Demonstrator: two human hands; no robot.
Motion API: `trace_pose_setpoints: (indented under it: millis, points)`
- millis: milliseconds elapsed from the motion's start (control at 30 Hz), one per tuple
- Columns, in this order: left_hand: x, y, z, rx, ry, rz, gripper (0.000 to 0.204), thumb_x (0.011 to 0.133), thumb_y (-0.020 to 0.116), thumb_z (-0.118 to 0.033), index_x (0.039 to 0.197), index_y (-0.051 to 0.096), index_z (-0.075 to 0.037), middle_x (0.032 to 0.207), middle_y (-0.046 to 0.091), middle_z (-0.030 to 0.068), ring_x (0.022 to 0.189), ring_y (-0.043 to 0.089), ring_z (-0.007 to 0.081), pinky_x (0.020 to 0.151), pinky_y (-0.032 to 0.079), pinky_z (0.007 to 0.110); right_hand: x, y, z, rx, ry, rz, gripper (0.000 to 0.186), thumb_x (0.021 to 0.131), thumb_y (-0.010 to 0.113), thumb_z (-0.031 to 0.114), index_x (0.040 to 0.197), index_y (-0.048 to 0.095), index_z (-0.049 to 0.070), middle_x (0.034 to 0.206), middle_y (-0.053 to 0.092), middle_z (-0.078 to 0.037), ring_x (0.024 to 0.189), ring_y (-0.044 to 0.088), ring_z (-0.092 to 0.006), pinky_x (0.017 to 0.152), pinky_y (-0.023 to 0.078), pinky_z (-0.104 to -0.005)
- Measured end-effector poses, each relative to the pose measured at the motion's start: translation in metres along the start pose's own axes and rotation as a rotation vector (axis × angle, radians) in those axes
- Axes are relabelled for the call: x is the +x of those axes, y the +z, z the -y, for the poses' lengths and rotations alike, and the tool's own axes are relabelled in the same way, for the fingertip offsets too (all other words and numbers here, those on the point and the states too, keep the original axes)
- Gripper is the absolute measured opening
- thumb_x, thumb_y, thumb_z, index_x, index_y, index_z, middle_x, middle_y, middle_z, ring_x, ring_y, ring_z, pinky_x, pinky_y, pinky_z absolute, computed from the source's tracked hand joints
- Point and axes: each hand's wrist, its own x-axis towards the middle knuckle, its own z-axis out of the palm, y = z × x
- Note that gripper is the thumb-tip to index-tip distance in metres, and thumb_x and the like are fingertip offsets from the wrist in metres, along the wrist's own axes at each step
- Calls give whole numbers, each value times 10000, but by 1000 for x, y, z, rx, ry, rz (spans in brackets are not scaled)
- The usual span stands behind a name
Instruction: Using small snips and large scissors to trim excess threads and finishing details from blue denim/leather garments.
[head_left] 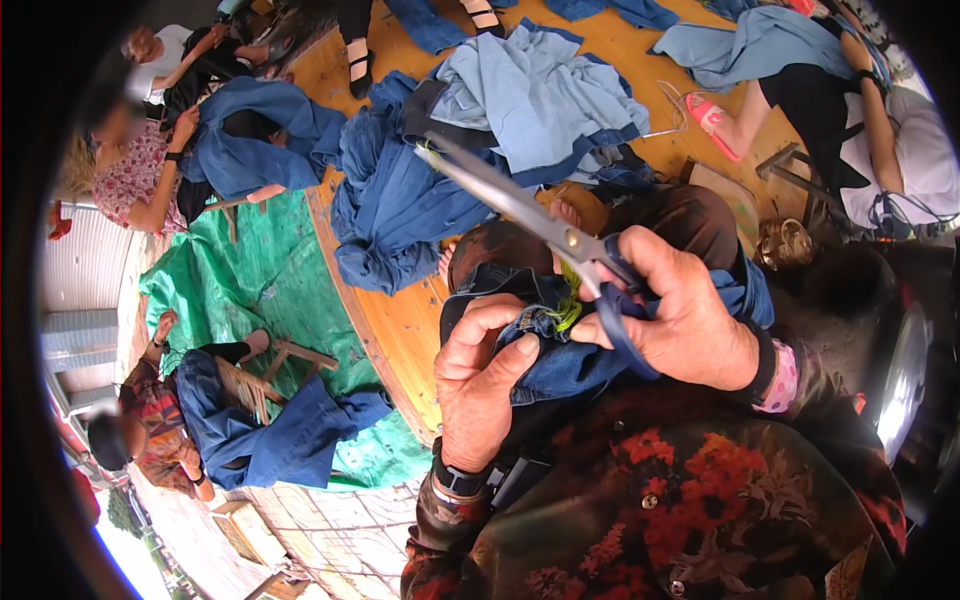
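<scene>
Across my lap lies a dark blue denim garment. My left hand pinches its edge between thumb and fingers. A tuft of yellow-green thread sits on the denim between my two hands. My right hand is closed round the dark handles of a pair of scissors. Their long silver blades point up and to the left, away from the garment, and look nearly together. Bits of green thread show near the blade tips. My right fingertips are close to the thread tuft; whether they pinch it I cannot tell.
Beyond my knees, a heap of denim lies on a wooden platform. A green sheet covers ground at left. Several people sit around with denim, one near a wooden stool. A metal pot stands at right.
</scene>
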Motion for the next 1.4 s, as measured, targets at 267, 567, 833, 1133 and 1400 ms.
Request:
trace_pose_setpoints:
  millis: [267, 567, 833, 1133, 1400]
  points:
    - [-1, 8, -10, 196, 21, -36, 228, 785, 532, 140, 942, 512, -24, 886, 531, 0, 821, 519, 78, 735, 434, 213, -5, 23, 4, -40, -55, 49, 358, 687, 706, 91, 923, 447, 15, 786, 610, -148, 720, 615, -359, 602, 488, -396]
    - [5, 19, -4, 865, 493, -78, 291, 739, 582, 117, 995, 590, -22, 915, 626, 127, 826, 601, 271, 752, 469, 328, -14, 24, 10, -199, -227, -90, 416, 606, 705, 39, 925, 438, 24, 772, 568, -144, 731, 587, -356, 633, 466, -409]
    - [1, 25, 0, 1033, 520, -174, 253, 752, 584, 72, 992, 586, -9, 954, 593, 182, 835, 603, 350, 775, 474, 378, -18, 23, 10, -252, -249, -135, 438, 584, 719, 49, 917, 435, 22, 762, 549, -146, 716, 574, -356, 634, 458, -412]
    - [-2, 11, -17, 342, 7, 133, 63, 834, 594, 10, 897, 596, 6, 846, 573, 7, 805, 523, 80, 726, 430, 230, -11, 21, 1, -60, -158, -154, 333, 662, 670, -11, 894, 432, 20, 702, 518, -137, 631, 561, -287, 576, 454, -328]
    - [-2, 5, -14, 111, -302, 141, 227, 826, 582, 19, 1053, 588, 25, 932, 619, 31, 846, 558, 80, 776, 452, 218, -5, 19, -5, 81, 80, -22, 225, 725, 640, 57, 877, 494, -22, 742, 586, -175, 689, 605, -308, 616, 472, -352]
